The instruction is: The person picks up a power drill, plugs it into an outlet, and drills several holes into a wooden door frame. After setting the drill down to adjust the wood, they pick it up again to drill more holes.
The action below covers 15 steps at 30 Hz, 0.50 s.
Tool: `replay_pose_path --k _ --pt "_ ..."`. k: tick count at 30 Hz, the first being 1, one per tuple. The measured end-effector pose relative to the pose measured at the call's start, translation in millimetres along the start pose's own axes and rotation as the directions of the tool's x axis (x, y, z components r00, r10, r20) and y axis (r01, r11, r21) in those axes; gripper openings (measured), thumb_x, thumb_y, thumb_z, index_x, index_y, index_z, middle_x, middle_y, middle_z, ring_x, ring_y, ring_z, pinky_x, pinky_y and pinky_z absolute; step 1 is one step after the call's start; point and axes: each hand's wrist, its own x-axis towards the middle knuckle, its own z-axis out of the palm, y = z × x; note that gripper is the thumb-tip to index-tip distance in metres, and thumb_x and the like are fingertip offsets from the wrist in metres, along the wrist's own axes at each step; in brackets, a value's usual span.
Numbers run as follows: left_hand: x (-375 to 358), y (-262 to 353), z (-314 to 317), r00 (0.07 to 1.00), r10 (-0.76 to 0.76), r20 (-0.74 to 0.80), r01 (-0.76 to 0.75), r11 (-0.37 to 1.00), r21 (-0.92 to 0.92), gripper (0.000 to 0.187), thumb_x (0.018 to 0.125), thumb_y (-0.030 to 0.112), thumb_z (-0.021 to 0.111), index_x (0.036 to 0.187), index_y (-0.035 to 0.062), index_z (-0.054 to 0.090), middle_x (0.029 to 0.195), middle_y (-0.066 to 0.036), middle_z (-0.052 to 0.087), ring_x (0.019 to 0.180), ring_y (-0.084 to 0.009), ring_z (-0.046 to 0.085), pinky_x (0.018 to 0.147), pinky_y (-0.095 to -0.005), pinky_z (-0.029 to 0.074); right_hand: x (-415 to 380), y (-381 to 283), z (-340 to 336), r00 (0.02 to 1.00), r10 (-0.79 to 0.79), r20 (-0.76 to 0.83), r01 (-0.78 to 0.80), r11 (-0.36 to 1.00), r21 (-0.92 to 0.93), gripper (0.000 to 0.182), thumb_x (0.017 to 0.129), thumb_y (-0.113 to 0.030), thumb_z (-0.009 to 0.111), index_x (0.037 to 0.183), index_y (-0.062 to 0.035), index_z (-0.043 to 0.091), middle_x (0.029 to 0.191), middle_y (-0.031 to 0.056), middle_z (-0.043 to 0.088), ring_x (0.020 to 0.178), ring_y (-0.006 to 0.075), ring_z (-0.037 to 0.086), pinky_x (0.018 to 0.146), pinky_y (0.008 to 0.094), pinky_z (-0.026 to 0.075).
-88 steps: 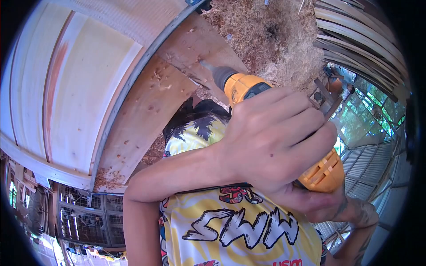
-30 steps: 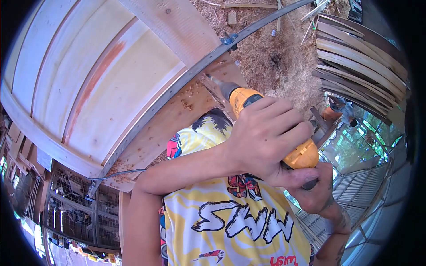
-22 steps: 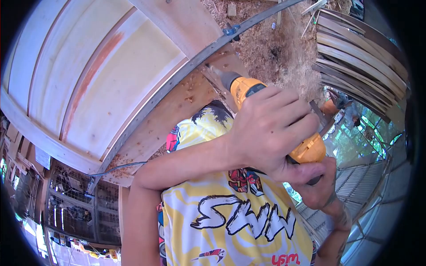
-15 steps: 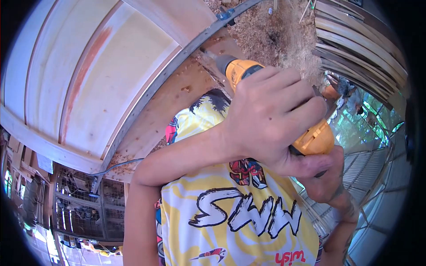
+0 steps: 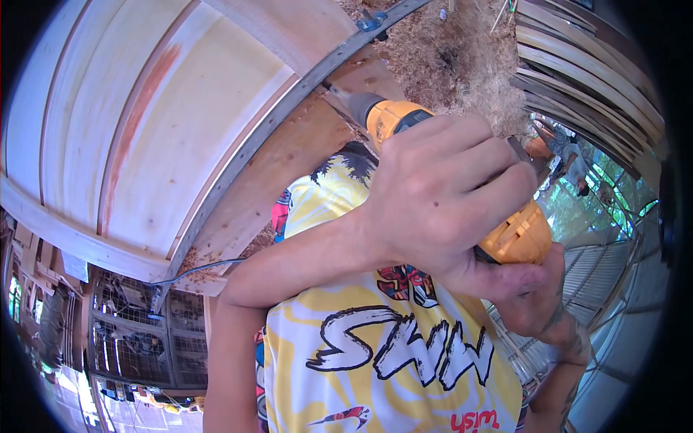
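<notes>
At the far left lies the curved panel (image 5: 144,123), edged by a metal strip (image 5: 245,155) that runs up towards the top of the view. Just right of the strip is a brown plank (image 5: 289,159) speckled with wood chips, and a thin cable (image 5: 209,268) trails off its lower end.

The drill (image 5: 393,119) sits right of centre. Its bit (image 5: 336,92) points up and left and meets the wood just beside the strip. Whether the tip has sunk in is hard to tell.

Your left hand (image 5: 440,195) is wrapped over the top of the drill body, fingers curled round it. Your right hand (image 5: 538,303) is closed on the grip below, mostly hidden behind the left.

To do this well, line the drill body up straight behind the bit, so that your push goes along it and not across it. Press down with the left hand and let the right steer and work the trigger. Push evenly, not hard, since a bit this close to the metal could skate onto it. Mind the loose chips, and leave the cable well apart from the bit.
</notes>
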Motion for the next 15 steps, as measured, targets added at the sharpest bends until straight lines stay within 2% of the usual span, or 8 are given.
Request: replay_pose_path --k 3,10,15 --pt "1.7 2.4 -1.6 1.000 -0.016 -0.013 0.015 1.000 -0.003 0.054 0.072 0.056 0.083 0.083 0.0058 0.066 0.078 -0.005 0.059 0.065 -0.0252 0.058 0.056 -0.0385 0.045 -1.2 1.8 8.3 0.999 0.032 -0.044 -0.026 0.991 0.134 0.039 0.092 -0.024 0.086 0.115 0.0046 0.071 0.093 0.0131 0.078 0.083 0.0165 0.075 0.070 0.0361 0.059" --pt "4.0 4.8 -0.8 0.998 -0.033 -0.045 0.032 0.999 -0.011 0.056 0.072 0.058 0.082 0.082 0.0057 0.066 0.078 -0.006 0.059 0.066 -0.0260 0.058 0.057 -0.0379 0.046 0.6 -13.4 -9.2 0.997 0.037 0.064 -0.033 0.997 -0.076 0.039 0.093 -0.025 0.085 0.115 0.0047 0.070 0.092 0.0141 0.078 0.082 0.0163 0.075 0.070 0.0365 0.059" --pt "2.9 5.7 -3.8 0.999 -0.040 -0.004 0.040 0.999 0.014 0.057 0.073 0.059 0.081 0.084 0.0051 0.067 0.078 -0.006 0.059 0.066 -0.0263 0.058 0.057 -0.0377 0.046 -0.1 -9.4 -6.4 1.000 0.006 0.014 -0.005 0.997 -0.071 0.042 0.093 -0.028 0.085 0.115 0.0043 0.070 0.091 0.0156 0.077 0.082 0.0189 0.077 0.069 0.0377 0.060"
